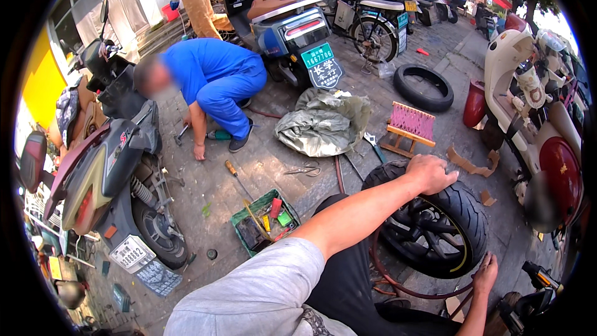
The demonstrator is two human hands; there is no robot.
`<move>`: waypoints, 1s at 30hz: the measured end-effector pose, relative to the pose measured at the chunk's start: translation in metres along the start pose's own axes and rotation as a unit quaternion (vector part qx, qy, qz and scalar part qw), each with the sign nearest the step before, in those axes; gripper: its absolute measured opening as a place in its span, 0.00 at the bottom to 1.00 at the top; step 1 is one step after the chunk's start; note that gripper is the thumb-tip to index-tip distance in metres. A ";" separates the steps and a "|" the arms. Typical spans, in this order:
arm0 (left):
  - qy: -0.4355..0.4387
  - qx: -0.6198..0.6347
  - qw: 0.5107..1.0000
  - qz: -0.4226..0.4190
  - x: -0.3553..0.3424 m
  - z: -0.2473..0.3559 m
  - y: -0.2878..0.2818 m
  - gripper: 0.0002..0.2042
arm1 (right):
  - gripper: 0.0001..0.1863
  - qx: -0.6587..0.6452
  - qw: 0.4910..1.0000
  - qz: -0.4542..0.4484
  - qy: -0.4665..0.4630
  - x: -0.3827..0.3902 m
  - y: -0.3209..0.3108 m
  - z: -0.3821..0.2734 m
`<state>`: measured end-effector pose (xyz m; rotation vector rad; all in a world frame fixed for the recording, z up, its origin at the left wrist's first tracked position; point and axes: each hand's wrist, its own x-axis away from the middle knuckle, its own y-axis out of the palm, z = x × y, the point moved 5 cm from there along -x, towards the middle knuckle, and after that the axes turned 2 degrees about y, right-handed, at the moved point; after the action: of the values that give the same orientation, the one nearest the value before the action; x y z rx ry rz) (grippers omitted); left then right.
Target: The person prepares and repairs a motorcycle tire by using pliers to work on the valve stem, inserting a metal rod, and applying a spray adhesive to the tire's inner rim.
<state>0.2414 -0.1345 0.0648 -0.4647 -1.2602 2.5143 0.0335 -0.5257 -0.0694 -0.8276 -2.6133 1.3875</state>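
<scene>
The wheel (429, 220) sits tilted at four o'clock. Left hand (430, 174) rests curled on the tyre (471, 210) at its twelve — grip unclear; right hand (485, 274), partly bent, is at its four — contact unclear. Step: apparently steadying; next move calls for balanced support.

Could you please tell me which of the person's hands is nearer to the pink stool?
The left. The left hand is at the wheel's top edge, just below the stool in the picture; the right hand is farther away, by the wheel's lower right edge.
</scene>
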 end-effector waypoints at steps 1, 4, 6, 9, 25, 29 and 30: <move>0.003 0.001 1.000 0.002 -0.001 0.000 0.000 0.32 | 0.23 0.010 1.000 0.007 -0.021 -0.002 -0.001 0.006; 0.001 -0.004 1.000 0.010 0.002 -0.006 0.000 0.32 | 0.24 -0.011 0.999 -0.023 0.029 -0.002 0.004 0.011; 0.001 -0.005 1.000 0.015 0.003 -0.007 -0.002 0.32 | 0.24 -0.039 0.997 -0.026 0.056 -0.001 0.005 0.014; 0.004 0.004 1.000 0.023 0.003 -0.008 -0.003 0.31 | 0.25 -0.069 0.997 0.012 0.044 -0.004 0.008 0.032; 0.015 -0.022 0.999 -0.028 -0.033 -0.017 0.026 0.35 | 0.22 0.036 0.997 -0.007 0.068 0.008 -0.016 -0.017; 0.022 -0.025 0.999 -0.008 -0.041 -0.028 0.031 0.34 | 0.23 0.052 0.996 -0.003 0.067 0.011 -0.013 -0.018; 0.029 -0.022 0.999 -0.002 -0.042 -0.030 0.035 0.34 | 0.24 0.048 0.997 0.004 0.061 0.014 -0.015 -0.022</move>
<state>0.2873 -0.1493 0.0263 -0.5399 -1.2969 2.4558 0.0219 -0.5097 -0.0469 -0.8809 -2.4348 1.4058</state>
